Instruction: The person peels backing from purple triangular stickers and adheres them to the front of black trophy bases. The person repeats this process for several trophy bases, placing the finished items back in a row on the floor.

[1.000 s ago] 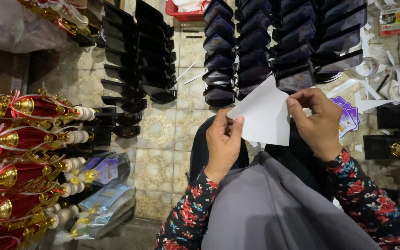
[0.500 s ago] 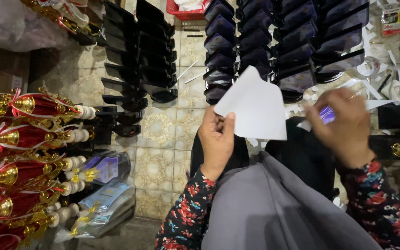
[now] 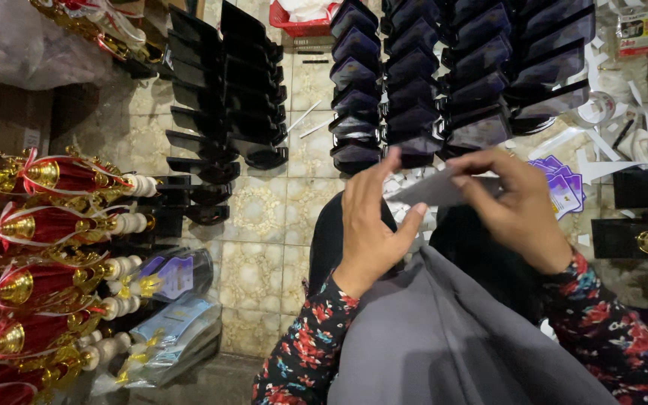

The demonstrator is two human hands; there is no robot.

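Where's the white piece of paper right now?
In the head view, the white paper is held between the left hand and right hand, just right of centre, above the grey cloth and below the rows of dark plaques.

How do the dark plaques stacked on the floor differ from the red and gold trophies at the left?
The dark plaques are flat, glossy and plain, overlapping in neat rows; the red and gold trophies are rounded, ribboned and ornate, lying on their sides with white ends. Both sit in rows on the tiled floor.

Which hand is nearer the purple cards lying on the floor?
Right. The right hand hovers just left of the purple cards, almost overlapping them, while the left hand sits further left, beyond the white paper sheet.
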